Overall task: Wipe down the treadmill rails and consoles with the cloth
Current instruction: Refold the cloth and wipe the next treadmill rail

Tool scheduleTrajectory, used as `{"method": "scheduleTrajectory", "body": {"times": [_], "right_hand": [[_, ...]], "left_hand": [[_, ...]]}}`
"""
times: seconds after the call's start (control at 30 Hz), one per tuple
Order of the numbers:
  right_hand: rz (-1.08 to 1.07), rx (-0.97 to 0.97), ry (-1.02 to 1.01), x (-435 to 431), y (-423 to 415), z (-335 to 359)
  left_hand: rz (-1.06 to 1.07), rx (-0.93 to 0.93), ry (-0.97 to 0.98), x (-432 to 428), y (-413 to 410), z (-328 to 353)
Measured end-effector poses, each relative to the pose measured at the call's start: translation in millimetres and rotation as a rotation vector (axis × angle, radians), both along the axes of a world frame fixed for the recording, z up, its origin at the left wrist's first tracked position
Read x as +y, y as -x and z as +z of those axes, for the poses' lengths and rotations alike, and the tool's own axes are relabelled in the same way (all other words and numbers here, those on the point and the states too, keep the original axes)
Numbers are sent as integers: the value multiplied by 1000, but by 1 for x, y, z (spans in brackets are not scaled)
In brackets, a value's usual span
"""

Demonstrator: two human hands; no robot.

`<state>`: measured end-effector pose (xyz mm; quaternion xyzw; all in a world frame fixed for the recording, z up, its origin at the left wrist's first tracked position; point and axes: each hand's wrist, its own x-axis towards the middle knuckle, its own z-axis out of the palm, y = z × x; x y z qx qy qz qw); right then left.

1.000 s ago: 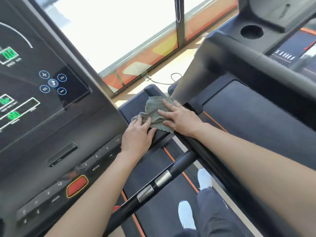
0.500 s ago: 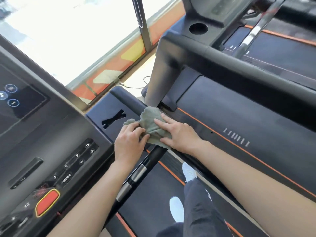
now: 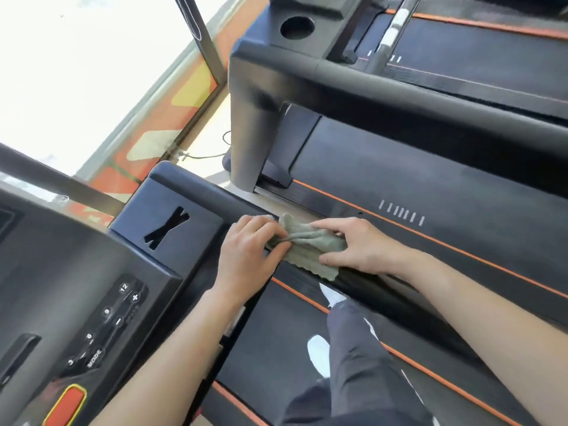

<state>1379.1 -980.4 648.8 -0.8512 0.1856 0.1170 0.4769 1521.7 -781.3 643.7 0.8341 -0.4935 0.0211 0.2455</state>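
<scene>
The green cloth [image 3: 310, 249] lies bunched on the treadmill's side rail [image 3: 368, 284], the left hand [image 3: 249, 256] pinching one end with curled fingers and the right hand [image 3: 359, 247] pressing with spread fingers, so tugging both ways might pull it off the thin rail.

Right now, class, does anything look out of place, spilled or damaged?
Nothing spilled or broken. Only the cloth looks untidy: bunched on the side rail, pinched by the left hand, under the right hand.
</scene>
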Motion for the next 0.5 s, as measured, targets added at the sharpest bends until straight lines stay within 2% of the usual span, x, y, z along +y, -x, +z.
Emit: {"method": "scheduleTrajectory", "body": {"times": [0.23, 0.33, 0.43, 0.5], "right_hand": [[-378, -100, -437, -24, 11, 9], [-497, -163, -496, -28, 8, 11], [-602, -263, -503, -25, 3, 15], [-605, -347, -421, -21, 0, 17]], "left_hand": [[132, 352, -59, -45, 0, 27], [132, 505, -118, -65, -4, 31], [155, 898, -98, -81, -7, 35], [233, 1172, -60, -91, -3, 42]]}}
